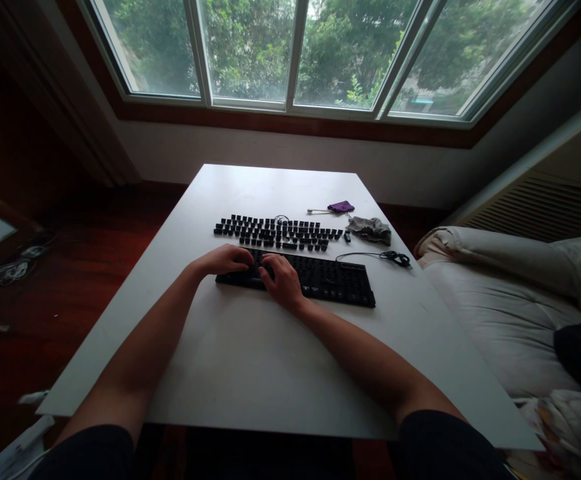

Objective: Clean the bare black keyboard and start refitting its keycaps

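A black keyboard [330,279] lies slightly slanted on the white table. My left hand [228,259] rests over its left end, fingers bent and closed together, tips down at the keys. Beside it, my right hand [281,277] is over the left-middle part, thumb and fingers curled in a pinch against the keyboard. Whatever is between the fingers of either hand is too small and dark to make out. Just behind the keyboard, many loose black keycaps [275,232] stand in rows on the table.
A purple cloth pouch [341,207] lies at the back right, with a thin white stick [319,211] beside it. Nearer are a crumpled grey cloth [370,230] and a coiled black cable [395,259]. A pale sofa [495,313] adjoins the white table [270,373] on the right.
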Tool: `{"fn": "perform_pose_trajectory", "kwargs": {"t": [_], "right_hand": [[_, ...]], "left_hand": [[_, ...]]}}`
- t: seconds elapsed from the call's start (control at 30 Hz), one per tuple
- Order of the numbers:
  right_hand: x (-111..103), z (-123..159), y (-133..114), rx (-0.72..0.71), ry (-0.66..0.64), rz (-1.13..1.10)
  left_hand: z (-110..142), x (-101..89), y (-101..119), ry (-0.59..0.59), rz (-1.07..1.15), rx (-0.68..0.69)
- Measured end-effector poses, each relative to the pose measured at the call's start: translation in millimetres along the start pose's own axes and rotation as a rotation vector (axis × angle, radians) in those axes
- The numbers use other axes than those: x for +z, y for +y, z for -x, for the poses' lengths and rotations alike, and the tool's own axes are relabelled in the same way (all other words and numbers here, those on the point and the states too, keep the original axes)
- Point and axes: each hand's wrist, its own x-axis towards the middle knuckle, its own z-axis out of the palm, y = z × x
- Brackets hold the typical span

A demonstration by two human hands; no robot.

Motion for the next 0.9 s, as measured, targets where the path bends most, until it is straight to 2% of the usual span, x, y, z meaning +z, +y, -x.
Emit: {"fn": "perform_pose_trajectory", "kwargs": {"t": [0.1,0.4,0.57,0.67,0.9], "right_hand": [[1.3,0.2,0.7,0.007,0.008,-0.008],[0.7,-0.2,0.1,-0.001,0.014,-0.018],[0.8,0.3,0.0,0.0,0.003,-0.011],[1.8,0.7,0.7,0.0,0.002,-0.005],[3.1,0.9,1.2,-0.007,-0.007,0.004]], "left_hand": [[-1.0,1.5,4.9,-0.057,0.002,0.005],[-3.2,1.6,8.2,-0.043,-0.226,0.107],[-4.5,2.5,5.0,-0.064,-0.193,0.13],[-5.3,2.5,3.3,-0.071,-0.17,0.128],[-3.3,4.2,7.5,-0.02,-0.283,0.082]]}}
